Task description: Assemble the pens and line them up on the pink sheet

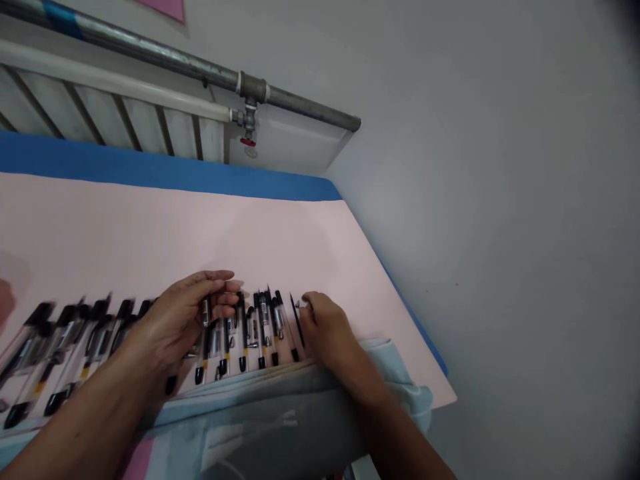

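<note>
Rows of disassembled pens lie along the table's near edge, with clear barrels, black caps, dark refills and small metal tips. My left hand (pixel 193 310) is over the middle of the row, its fingers loosely curled. A short clear-and-dark pen piece (pixel 206 311) shows against its palm, apparently held. My right hand (pixel 325 327) is at the row's right end, with thumb and fingers pinched together. A small silvery pen tip (pixel 299 305) shows at its fingertips. Beside it lies a thin black refill (pixel 297 320). Clear pen barrels (pixel 286 327) lie between my hands.
The pink tabletop (pixel 200 227) has a blue border (pixel 165 170). A light-blue folded cloth (pixel 260 407) lies along the near edge, under my forearms. Behind stand a radiator (pixel 135 120) and a metal pipe (pixel 305 107). A grey wall (pixel 500 233) bounds the right side.
</note>
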`<move>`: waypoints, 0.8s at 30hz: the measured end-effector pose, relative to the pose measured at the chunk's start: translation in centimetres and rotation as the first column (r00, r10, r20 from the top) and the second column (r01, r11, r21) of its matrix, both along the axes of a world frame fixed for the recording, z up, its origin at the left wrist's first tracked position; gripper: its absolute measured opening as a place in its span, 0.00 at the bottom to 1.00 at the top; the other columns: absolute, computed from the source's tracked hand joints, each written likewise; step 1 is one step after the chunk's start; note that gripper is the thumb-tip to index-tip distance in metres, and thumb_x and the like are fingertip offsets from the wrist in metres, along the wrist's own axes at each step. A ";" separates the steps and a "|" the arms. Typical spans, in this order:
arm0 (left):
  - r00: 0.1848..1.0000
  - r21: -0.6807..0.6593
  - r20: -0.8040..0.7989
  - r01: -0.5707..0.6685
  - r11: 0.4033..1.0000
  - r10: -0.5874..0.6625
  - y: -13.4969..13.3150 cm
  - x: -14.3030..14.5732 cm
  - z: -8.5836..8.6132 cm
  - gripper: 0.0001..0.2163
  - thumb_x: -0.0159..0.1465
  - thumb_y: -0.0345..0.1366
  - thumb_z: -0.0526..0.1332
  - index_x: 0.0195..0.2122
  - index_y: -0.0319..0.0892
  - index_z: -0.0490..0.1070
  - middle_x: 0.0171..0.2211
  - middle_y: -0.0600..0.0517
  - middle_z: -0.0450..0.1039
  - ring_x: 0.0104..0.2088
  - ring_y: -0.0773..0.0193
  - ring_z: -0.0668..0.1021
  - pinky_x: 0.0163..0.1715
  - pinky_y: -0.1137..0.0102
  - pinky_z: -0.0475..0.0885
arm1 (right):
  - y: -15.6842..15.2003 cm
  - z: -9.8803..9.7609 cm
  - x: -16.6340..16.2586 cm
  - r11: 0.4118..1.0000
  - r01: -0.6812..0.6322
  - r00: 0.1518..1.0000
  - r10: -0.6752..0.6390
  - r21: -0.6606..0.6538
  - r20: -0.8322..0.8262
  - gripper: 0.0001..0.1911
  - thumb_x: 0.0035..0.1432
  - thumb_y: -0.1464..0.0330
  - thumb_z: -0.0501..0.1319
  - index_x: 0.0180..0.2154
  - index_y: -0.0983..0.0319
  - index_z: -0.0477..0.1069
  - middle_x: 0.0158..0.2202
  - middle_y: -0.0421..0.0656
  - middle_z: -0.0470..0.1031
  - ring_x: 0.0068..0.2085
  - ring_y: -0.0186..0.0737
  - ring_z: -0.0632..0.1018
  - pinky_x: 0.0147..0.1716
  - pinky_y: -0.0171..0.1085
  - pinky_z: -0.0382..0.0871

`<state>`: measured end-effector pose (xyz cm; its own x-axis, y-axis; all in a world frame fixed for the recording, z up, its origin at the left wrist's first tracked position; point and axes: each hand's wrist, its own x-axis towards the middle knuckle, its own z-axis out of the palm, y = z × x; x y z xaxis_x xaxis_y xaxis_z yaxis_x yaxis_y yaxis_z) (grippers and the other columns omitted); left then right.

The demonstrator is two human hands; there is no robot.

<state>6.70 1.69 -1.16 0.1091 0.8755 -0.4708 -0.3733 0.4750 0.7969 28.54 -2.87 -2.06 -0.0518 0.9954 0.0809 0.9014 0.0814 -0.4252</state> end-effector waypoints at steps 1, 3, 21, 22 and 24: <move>1.000 0.001 0.000 0.003 1.000 -0.003 0.0 0.0 0.0 0.08 0.55 0.23 0.57 0.35 0.35 0.71 0.32 0.43 0.75 0.27 0.65 0.77 0.22 0.76 0.74 | 0.2 -0.1 0.0 1.000 -0.019 0.999 0.018 0.011 0.028 0.09 0.53 0.76 0.50 0.34 0.64 0.66 0.32 0.45 0.70 0.34 0.36 0.69 0.34 0.34 0.60; 1.000 -0.003 0.000 0.006 1.000 -0.006 -0.1 0.1 0.1 0.08 0.55 0.23 0.57 0.35 0.35 0.71 0.31 0.43 0.75 0.27 0.65 0.77 0.22 0.75 0.74 | 0.7 -0.3 0.0 0.998 -0.060 0.997 0.059 0.010 0.058 0.08 0.53 0.76 0.50 0.32 0.64 0.67 0.31 0.45 0.69 0.33 0.36 0.69 0.34 0.34 0.60; 1.000 -0.020 0.010 0.025 0.999 -0.025 -0.3 0.5 0.1 0.08 0.55 0.23 0.57 0.35 0.35 0.71 0.30 0.44 0.75 0.26 0.65 0.77 0.22 0.73 0.74 | -0.3 0.5 -0.2 0.999 -0.024 1.000 0.024 -0.049 0.008 0.13 0.56 0.75 0.49 0.40 0.64 0.68 0.37 0.46 0.72 0.39 0.38 0.71 0.39 0.35 0.62; 1.000 -0.021 0.012 0.025 0.999 -0.024 -0.3 0.5 0.2 0.08 0.55 0.22 0.57 0.35 0.35 0.71 0.30 0.44 0.75 0.26 0.65 0.77 0.22 0.73 0.74 | -0.1 0.3 -0.1 0.999 -0.036 0.999 0.036 -0.032 0.006 0.14 0.56 0.75 0.48 0.41 0.64 0.68 0.38 0.46 0.71 0.40 0.38 0.71 0.40 0.36 0.63; 1.000 -0.027 0.012 0.019 0.999 -0.019 -0.3 0.5 0.3 0.08 0.54 0.22 0.56 0.35 0.35 0.71 0.30 0.43 0.75 0.26 0.65 0.77 0.22 0.73 0.74 | 0.3 0.0 0.1 0.998 -0.069 0.998 0.069 -0.006 0.006 0.16 0.55 0.76 0.48 0.43 0.64 0.67 0.39 0.46 0.71 0.41 0.38 0.71 0.41 0.36 0.63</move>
